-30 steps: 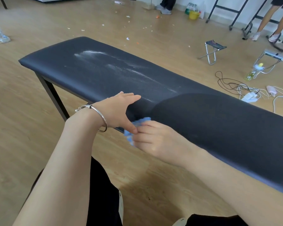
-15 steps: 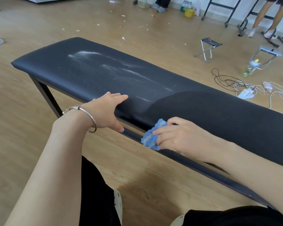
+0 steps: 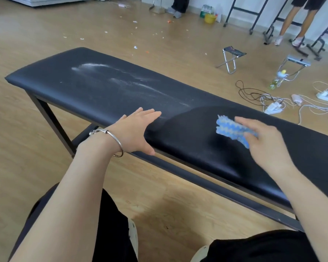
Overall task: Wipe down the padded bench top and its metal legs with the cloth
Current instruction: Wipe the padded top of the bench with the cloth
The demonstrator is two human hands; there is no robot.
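left hand point(image 3: 136, 129) is lying flat on the near edge of the black padded table point(image 3: 95, 91), fingers straight and pressed together pointing right, thumb hanging down over the near side. a silver bracelet point(image 3: 115, 141) is sitting on that wrist. right hand point(image 3: 263, 142) is blurred, over the right part of the table top, fingers pinching a blue and white cloth point(image 3: 232, 130) against the thumb. the cloth is sticking out left of the hand; cannot tell if it is touching the padding. white dusty streaks point(image 3: 121, 80) are running along the left and middle of the top, and the patch under the cloth is looking darker. a black metal leg point(image 3: 52, 120) is showing under the left end, with a frame rail point(image 3: 197, 179) running along the near underside. a small folding stool point(image 3: 232, 58) and tangled cables point(image 3: 269, 103) are lying on the wood floor point(image 3: 17, 148) on the far right.
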